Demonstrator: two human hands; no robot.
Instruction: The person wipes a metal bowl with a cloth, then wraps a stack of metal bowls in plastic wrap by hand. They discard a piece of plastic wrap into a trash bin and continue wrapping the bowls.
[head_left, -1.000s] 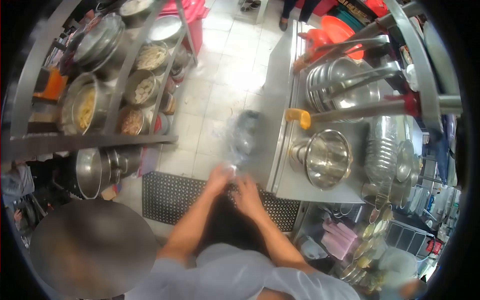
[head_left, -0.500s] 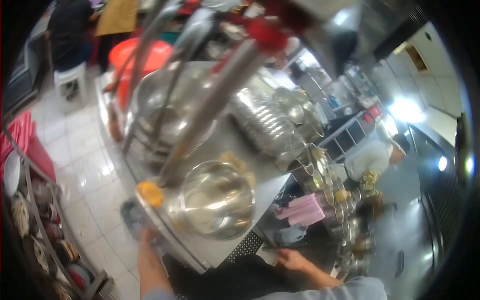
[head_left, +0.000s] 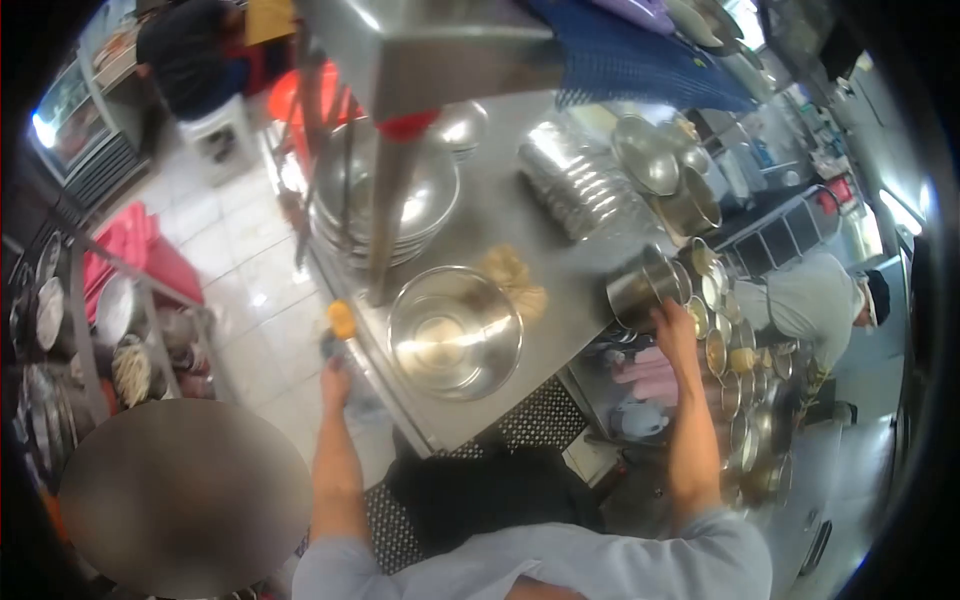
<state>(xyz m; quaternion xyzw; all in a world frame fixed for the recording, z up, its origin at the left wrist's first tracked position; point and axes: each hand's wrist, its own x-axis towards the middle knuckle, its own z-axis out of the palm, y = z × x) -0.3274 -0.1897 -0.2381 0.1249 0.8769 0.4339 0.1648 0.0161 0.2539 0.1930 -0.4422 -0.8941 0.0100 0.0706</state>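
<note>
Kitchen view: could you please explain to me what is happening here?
A person is beside a steel table. The right-hand grip is at a metal pot by the table's right edge; whether it is closed on it is unclear. The left-hand grip is beside the left edge, and what it may hold is too blurred to tell. A wide metal bowl stands on the table, untouched.

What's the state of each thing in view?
left hand: blurred, hold unclear
right hand: at the metal pot, grip unclear
metal pot: contents can't be made out
large steel bowl: open side up, looks empty
stacked bowls: nested, open side up
pink cloth: in folds
white stool: looks occupied
</note>
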